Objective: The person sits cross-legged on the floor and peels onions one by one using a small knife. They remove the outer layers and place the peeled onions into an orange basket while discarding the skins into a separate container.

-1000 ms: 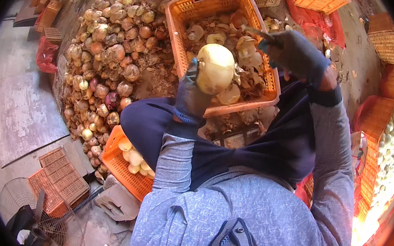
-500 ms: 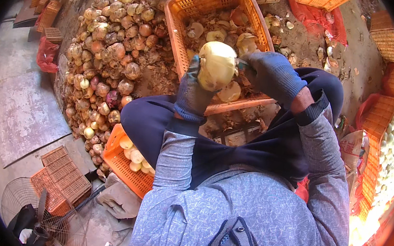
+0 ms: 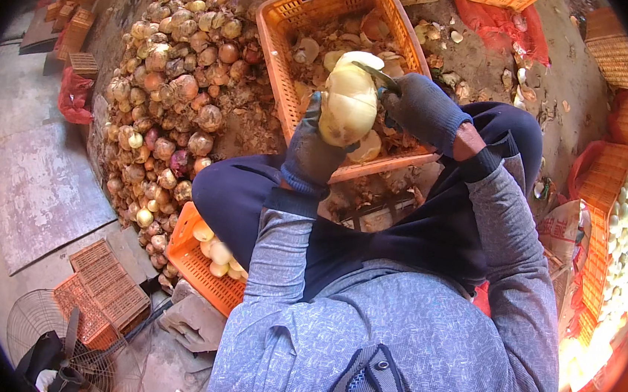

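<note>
A large, pale, peeled-looking onion (image 3: 347, 117) rests in the grip of my gloved left hand (image 3: 309, 154), whose fingers wrap its left side and underside. My gloved right hand (image 3: 424, 110) is closed around a knife (image 3: 377, 76). The blade reaches to the top of the onion, where a pale outer layer (image 3: 359, 60) stands away from it. Both hands are over an orange plastic crate (image 3: 275, 58) that has loose skins and pale onion layers in it. The knife's handle is mostly hidden by my right fingers.
Many unpeeled onions (image 3: 181, 91) are heaped on the floor to the left. By my left knee, a smaller orange crate (image 3: 203, 272) holds pale onions (image 3: 221, 253). A wire fan (image 3: 66, 339) stands lower left. Orange crates (image 3: 606, 173) with pale onions (image 3: 626, 216) line the right.
The knife has moved from the onion's right side to its top, and an outer layer now lifts there. My right hand has shifted slightly left and down. The onion appears turned.
</note>
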The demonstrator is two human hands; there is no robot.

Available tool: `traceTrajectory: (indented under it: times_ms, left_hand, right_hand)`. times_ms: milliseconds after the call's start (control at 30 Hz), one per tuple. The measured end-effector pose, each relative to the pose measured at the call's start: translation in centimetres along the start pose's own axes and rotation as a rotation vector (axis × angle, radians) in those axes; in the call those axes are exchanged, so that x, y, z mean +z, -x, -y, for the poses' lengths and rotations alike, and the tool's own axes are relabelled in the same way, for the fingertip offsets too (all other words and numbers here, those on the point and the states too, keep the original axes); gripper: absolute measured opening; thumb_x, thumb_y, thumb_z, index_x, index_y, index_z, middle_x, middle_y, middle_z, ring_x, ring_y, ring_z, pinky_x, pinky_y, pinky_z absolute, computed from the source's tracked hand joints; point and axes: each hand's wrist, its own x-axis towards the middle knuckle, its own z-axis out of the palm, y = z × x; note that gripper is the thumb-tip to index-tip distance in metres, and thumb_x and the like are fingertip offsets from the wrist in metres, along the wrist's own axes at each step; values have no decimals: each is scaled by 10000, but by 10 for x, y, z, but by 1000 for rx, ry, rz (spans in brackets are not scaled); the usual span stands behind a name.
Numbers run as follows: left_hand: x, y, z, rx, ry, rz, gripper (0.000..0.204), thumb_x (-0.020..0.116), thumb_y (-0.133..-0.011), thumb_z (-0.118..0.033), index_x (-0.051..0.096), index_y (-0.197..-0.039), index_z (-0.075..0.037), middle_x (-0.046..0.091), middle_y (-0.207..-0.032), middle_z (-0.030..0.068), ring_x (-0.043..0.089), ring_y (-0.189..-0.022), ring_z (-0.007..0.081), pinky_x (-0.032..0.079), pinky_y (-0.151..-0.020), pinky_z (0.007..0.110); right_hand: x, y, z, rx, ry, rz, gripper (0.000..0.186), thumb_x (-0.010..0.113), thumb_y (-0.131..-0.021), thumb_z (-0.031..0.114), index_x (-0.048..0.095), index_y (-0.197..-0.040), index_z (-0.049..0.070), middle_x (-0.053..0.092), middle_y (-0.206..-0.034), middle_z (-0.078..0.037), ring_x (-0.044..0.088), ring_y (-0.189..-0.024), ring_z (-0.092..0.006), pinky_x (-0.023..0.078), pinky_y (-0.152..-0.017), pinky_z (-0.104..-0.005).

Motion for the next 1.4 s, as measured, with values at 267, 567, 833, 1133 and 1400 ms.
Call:
traceTrajectory:
  times_ms: [267,567,833,1133,1400]
  left_hand:
    - [17,-2,2,6,-50,28,472,686,-1013,-46,519,-1453,-45,629,-1427,135,650,-1277,240,557,-1066,387]
    - [4,3,-4,197,-890,-64,524,586,-1061,-347,486,-1482,-50,624,-1322,182,652,-1126,351,591,-805,443]
    - [-21,-9,6,42,185,-171,534,886,-846,-266,663,-1272,-34,774,-1159,110,759,-1022,262,609,-887,385]
    - [-9,-4,6,305,-880,-133,522,630,-995,-385,551,-1387,-50,662,-1268,154,652,-1142,306,590,-871,413]
    - [16,-3,10,11,179,-47,541,533,-1079,-459,501,-1445,-62,605,-1318,156,606,-1126,321,556,-803,399]
  right_hand:
    - [14,-11,-19,-37,253,41,189,737,-852,217,806,-926,58,750,-860,-213,750,-802,-391,606,-730,-462]
    - [-8,24,-15,-180,50,-208,232,647,-993,173,725,-1073,-30,710,-777,-217,681,-683,-417,554,-657,-441]
    - [29,30,7,-390,295,-360,358,703,-931,179,670,-1261,43,700,-952,-149,688,-867,-364,549,-757,-473]
    - [37,27,2,-238,444,-352,354,696,-937,197,651,-1257,51,670,-913,-138,692,-837,-343,538,-723,-468]
    - [31,22,-3,-289,271,-404,333,696,-951,191,666,-1251,51,709,-1020,-186,701,-916,-409,564,-784,-470]
